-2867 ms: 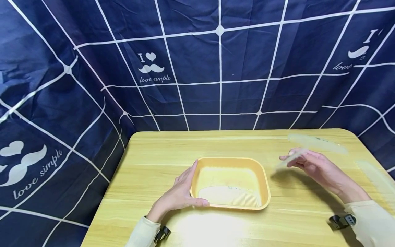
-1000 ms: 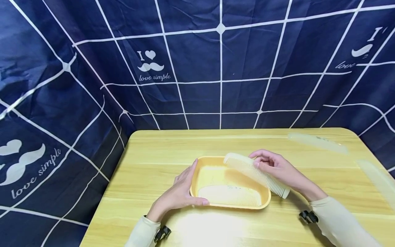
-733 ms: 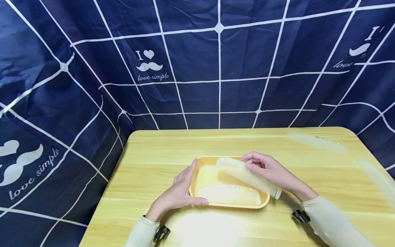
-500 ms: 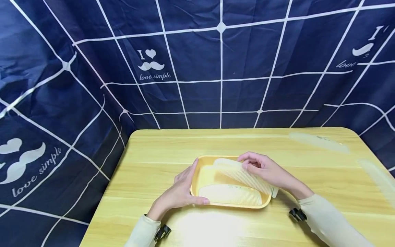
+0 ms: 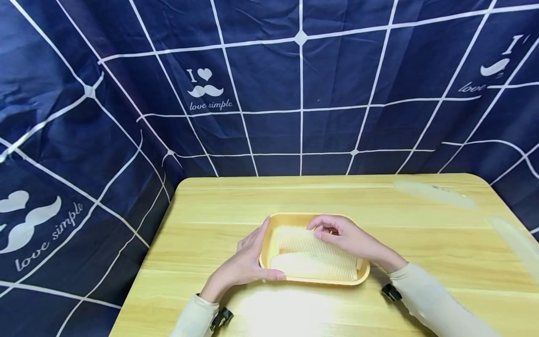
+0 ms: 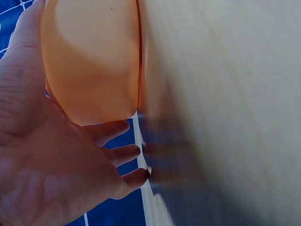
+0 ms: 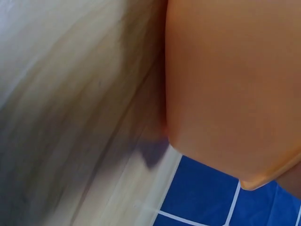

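A yellow tray sits mid-table. One pale comb lies along its front. My right hand reaches over the tray from the right and pinches a second pale comb, which lies low in the tray behind the first. My left hand rests flat against the tray's left wall with the thumb along the front rim. The left wrist view shows that hand with its fingers loosely extended beside the tray. The right wrist view shows only the tray's outer wall, blurred.
Two more pale combs lie on the wooden table: one at the far right, another by the right edge. A dark blue cloth with a white grid hangs behind and drapes round the table.
My right hand picked a comb off the table on the right, carried it left over the tray and lowered it inside. My left hand and the tray have stayed still.
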`<state>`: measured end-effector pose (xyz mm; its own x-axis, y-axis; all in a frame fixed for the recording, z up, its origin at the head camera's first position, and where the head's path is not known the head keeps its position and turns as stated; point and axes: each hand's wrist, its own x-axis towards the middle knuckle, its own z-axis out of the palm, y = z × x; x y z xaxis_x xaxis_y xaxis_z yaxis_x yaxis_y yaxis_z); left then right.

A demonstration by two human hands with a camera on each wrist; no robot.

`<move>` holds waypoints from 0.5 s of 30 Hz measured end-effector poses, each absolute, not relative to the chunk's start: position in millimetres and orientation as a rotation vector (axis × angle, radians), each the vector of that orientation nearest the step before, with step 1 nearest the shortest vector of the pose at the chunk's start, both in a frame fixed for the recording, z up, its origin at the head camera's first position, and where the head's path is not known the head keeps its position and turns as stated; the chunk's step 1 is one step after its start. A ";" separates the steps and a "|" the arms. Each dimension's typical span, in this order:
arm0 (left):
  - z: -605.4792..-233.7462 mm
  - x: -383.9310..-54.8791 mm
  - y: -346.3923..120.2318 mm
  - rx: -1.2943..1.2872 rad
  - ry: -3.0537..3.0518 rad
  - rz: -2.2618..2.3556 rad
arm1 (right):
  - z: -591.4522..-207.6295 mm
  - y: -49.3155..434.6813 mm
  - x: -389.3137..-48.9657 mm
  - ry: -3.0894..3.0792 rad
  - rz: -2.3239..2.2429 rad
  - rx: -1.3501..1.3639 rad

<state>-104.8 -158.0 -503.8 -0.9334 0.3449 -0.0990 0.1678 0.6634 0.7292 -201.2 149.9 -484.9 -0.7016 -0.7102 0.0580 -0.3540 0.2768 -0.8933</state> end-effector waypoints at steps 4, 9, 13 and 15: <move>-503.7 -105.5 -158.0 0.418 2.653 1.125 | -486.7 146.4 -200.1 2.182 -1.381 -1.019; -504.6 -105.1 -158.1 0.405 2.647 1.124 | -490.3 142.8 -197.7 2.129 -1.327 -1.022; -504.5 -104.2 -158.0 0.413 2.659 1.117 | -493.6 140.0 -193.8 2.133 -1.277 -1.027; -504.4 -104.0 -157.9 0.420 2.663 1.117 | -494.8 138.7 -191.6 2.119 -1.270 -1.027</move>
